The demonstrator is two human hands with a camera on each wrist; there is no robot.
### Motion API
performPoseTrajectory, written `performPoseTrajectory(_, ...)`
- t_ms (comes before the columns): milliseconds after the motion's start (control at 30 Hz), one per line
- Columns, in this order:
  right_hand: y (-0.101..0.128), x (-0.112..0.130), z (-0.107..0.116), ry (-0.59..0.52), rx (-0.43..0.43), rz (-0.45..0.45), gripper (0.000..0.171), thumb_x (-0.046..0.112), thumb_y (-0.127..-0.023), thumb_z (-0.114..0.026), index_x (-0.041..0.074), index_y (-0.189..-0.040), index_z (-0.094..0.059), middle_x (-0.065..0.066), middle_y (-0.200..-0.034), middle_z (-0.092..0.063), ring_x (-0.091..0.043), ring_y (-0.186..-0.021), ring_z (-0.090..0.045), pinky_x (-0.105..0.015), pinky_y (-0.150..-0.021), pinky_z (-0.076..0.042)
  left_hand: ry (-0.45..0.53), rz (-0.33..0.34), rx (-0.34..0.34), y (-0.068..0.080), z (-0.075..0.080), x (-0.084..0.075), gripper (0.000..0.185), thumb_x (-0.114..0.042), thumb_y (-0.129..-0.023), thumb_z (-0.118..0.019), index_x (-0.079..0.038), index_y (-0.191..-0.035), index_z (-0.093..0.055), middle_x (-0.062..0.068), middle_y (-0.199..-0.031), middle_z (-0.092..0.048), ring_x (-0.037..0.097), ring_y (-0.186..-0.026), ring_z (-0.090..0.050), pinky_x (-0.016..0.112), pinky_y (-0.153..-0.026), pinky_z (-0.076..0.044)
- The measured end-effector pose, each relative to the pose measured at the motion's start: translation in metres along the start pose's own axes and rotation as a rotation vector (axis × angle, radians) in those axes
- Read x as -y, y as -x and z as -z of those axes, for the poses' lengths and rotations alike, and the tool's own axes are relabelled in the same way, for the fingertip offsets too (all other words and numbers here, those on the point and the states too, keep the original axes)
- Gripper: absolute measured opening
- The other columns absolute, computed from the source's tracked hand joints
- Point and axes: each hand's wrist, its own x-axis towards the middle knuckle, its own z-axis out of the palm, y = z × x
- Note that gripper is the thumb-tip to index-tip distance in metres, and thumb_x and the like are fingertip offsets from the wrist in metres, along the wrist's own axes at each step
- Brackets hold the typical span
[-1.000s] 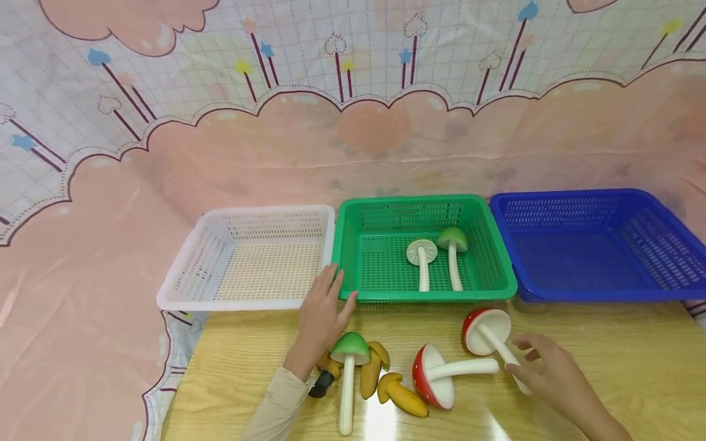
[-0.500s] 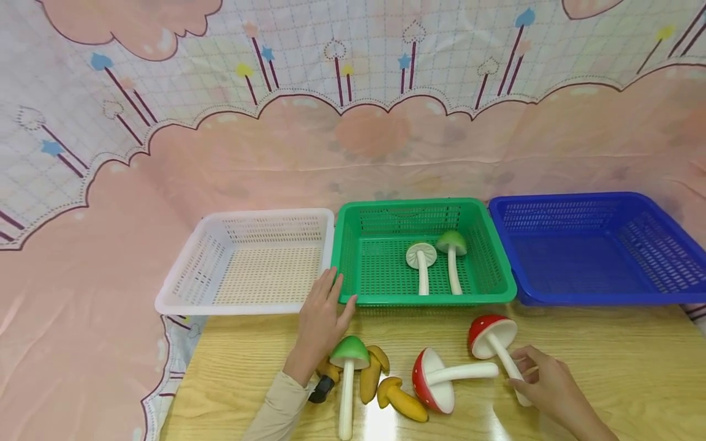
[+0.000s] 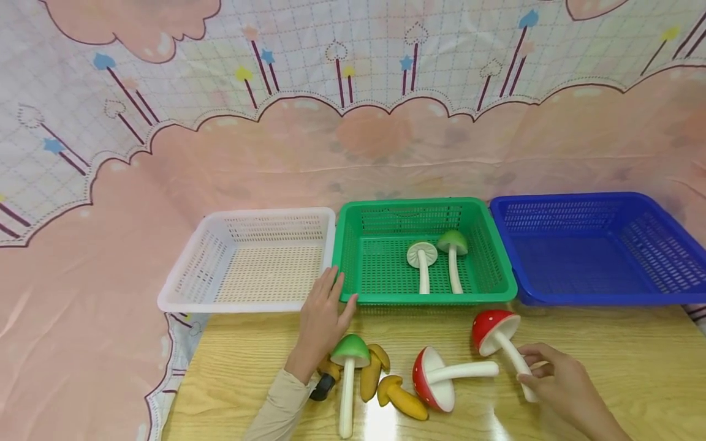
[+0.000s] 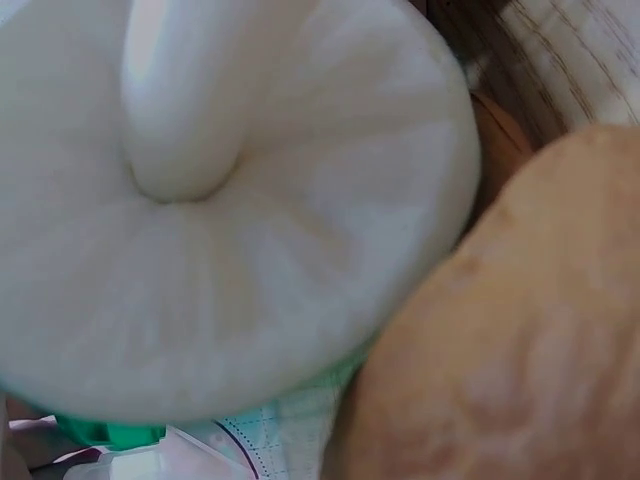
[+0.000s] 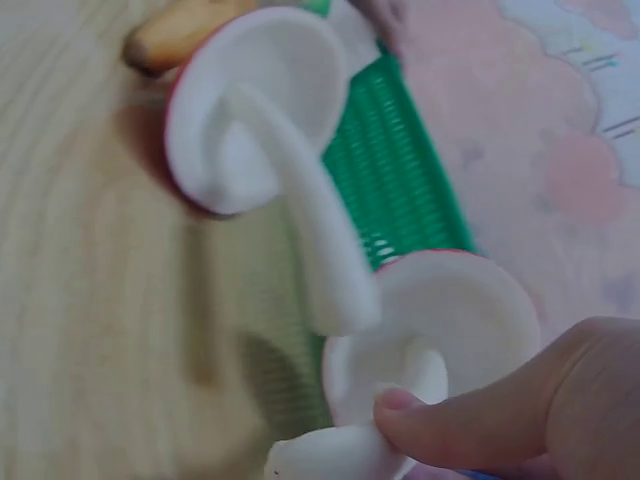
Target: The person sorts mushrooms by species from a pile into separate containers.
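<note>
My right hand (image 3: pixel 562 383) pinches the white stem of a red-capped toy mushroom (image 3: pixel 496 327) between thumb and fingers, in front of the blue basket. In the right wrist view the thumb (image 5: pixel 470 425) presses on that stem. A second red-capped mushroom (image 3: pixel 432 380) lies on its side to the left. My left hand (image 3: pixel 322 315) has its fingers extended and touches the near rims where the white basket (image 3: pixel 237 306) and green basket (image 3: pixel 425 299) meet. Below it lie a green-capped mushroom (image 3: pixel 346 392) and several brown mushrooms (image 3: pixel 405 401).
Two green-capped mushrooms (image 3: pixel 453 257) lie inside the green basket. The blue basket (image 3: pixel 612 299) stands at the right, side by side with the others along the back of the wooden table (image 3: pixel 634 361). A patterned pink cloth (image 3: pixel 248 153) hangs behind them.
My right hand has closed its fingers on the red-capped mushroom's stem, and the mushroom has shifted slightly right, its cap tipped to show more red. The left hand stays put.
</note>
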Motion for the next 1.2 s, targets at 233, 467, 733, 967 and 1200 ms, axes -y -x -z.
performPoseTrajectory(233,0.002,0.013,0.024,0.035,-0.014,0.062,0.044,-0.003,-0.068,-0.080,0.000,-0.108,-0.063,-0.009,-0.090,-0.067,0.002,-0.068,-0.060,-0.024,-0.050,-0.049,-0.010,-0.010,-0.003,-0.001,0.000,0.000,0.050,-0.029,-0.091,-0.061,0.008,-0.124,-0.058,0.024,-0.133,-0.051,0.037,-0.126,-0.046,0.050,-0.102,-0.039)
performPoseTrajectory(467,-0.001,0.017,0.045,0.001,-0.009,0.075,0.045,0.002,-0.074,-0.078,-0.001,-0.115,-0.061,-0.010,-0.097,-0.066,0.003,-0.072,-0.061,-0.027,-0.051,-0.053,-0.024,-0.014,-0.013,0.001,-0.002,0.001,0.051,-0.030,-0.091,-0.061,0.008,-0.124,-0.057,0.023,-0.133,-0.051,0.037,-0.126,-0.046,0.049,-0.102,-0.038)
performPoseTrajectory(733,-0.008,0.014,0.067,-0.032,0.018,0.046,0.047,0.010,-0.080,-0.075,0.000,-0.122,-0.056,-0.006,-0.098,-0.066,0.002,-0.077,-0.062,-0.030,-0.056,-0.055,-0.023,-0.015,-0.018,0.003,-0.004,0.000,0.051,-0.030,-0.091,-0.061,0.008,-0.125,-0.057,0.023,-0.133,-0.051,0.036,-0.126,-0.046,0.048,-0.103,-0.038)
performPoseTrajectory(967,-0.017,0.009,0.083,-0.019,-0.073,0.112,0.045,0.008,-0.081,-0.075,-0.003,-0.121,-0.056,0.017,-0.091,-0.063,0.004,-0.076,-0.063,-0.030,-0.054,-0.056,-0.033,-0.030,-0.037,0.005,-0.007,0.002,0.052,-0.032,-0.091,-0.059,0.009,-0.123,-0.058,0.024,-0.132,-0.051,0.037,-0.126,-0.046,0.050,-0.102,-0.039)
performPoseTrajectory(1200,-0.033,0.006,0.095,-0.003,-0.108,0.109,0.046,0.007,-0.081,-0.074,-0.006,-0.122,-0.055,0.014,-0.090,-0.065,0.005,-0.071,-0.062,-0.028,-0.052,-0.055,-0.047,-0.037,-0.038,0.005,-0.007,0.002,0.050,-0.031,-0.092,-0.057,0.008,-0.124,-0.058,0.023,-0.133,-0.051,0.036,-0.126,-0.046,0.049,-0.102,-0.039)
